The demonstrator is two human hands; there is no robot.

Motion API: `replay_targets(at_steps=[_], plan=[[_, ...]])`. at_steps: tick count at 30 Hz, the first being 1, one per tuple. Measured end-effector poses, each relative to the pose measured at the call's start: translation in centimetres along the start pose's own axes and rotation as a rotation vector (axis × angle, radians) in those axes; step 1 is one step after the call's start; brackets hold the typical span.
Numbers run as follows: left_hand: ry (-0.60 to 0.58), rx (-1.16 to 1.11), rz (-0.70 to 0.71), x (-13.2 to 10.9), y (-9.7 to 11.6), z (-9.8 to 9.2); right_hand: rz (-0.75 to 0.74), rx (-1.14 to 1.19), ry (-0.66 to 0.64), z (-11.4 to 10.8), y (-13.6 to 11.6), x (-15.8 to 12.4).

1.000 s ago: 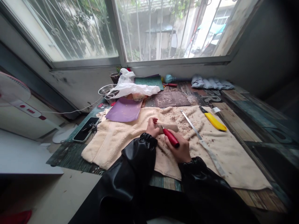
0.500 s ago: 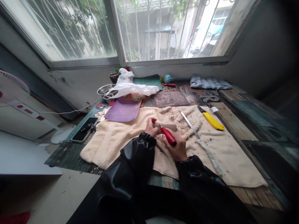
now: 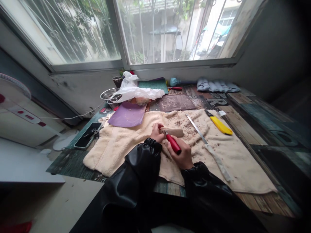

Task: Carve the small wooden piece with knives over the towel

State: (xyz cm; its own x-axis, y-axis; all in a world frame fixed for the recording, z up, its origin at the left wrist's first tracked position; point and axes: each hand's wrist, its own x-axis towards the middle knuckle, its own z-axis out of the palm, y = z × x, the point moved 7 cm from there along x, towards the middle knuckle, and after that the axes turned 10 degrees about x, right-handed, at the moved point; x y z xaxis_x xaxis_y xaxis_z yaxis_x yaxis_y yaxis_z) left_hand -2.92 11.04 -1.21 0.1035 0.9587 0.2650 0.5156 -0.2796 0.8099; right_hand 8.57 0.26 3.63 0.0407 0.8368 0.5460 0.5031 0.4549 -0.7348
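My left hand (image 3: pixel 157 133) is closed around the left end of a short, brownish piece of wood (image 3: pixel 177 132), holding it just above the towel (image 3: pixel 104 149). In my right hand (image 3: pixel 183 156) is a carving knife (image 3: pixel 174 144) with a thick red handle. Its short blade meets the wood close to my left fingers. Brown shavings (image 3: pixel 191 126) lie scattered over the cream towel. To the right rests a long, narrow metal blade (image 3: pixel 195 127) with a pale wrapped handle (image 3: pixel 220 165). Beyond it is a yellow utility knife (image 3: pixel 221 125).
A purple sheet (image 3: pixel 127 115), a white plastic bag (image 3: pixel 138 92) and a metal bowl (image 3: pixel 107 94) stand toward the window. On the left edge lies a phone (image 3: pixel 87 136) with a dark object on it. A grey-blue padded bundle (image 3: pixel 217 85) sits at the back right.
My right hand has shifted slightly left and down with the carving knife, and its handle is tilted a little differently. My left hand keeps its hold on the wood.
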Motion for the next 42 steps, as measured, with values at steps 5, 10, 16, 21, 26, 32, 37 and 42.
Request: replay_targets(at_steps=[5, 10, 16, 21, 26, 32, 37, 42], plan=[[0.004, -0.037, 0.009, 0.0, -0.2, 0.1, -0.019, 0.004, -0.010, 0.0, -0.2, -0.4], [-0.004, -0.047, 0.004, 0.1, -0.5, 0.2, -0.004, -0.008, -0.020, 0.0, -0.2, -0.8], [-0.025, -0.024, 0.010, 0.2, -0.6, 0.3, -0.002, -0.043, -0.005, 0.0, 0.0, -1.3], [-0.026, -0.021, -0.013, 0.2, -0.5, 0.3, -0.022, -0.030, 0.019, -0.3, -0.2, -1.2], [-0.010, -0.006, 0.020, 0.1, 0.0, 0.1, -0.028, -0.016, 0.039, -0.6, -0.3, -0.7], [-0.006, 0.004, 0.048, 0.1, 0.3, 0.0, -0.025, -0.015, 0.052, -0.5, 0.1, -0.2], [-0.013, 0.003, 0.054, 0.1, 0.3, 0.1, -0.026, -0.028, 0.081, -0.7, 0.2, -0.2], [-0.013, 0.014, 0.072, 0.0, 0.5, 0.0, -0.022, -0.022, 0.069, -0.5, 0.2, -0.1]])
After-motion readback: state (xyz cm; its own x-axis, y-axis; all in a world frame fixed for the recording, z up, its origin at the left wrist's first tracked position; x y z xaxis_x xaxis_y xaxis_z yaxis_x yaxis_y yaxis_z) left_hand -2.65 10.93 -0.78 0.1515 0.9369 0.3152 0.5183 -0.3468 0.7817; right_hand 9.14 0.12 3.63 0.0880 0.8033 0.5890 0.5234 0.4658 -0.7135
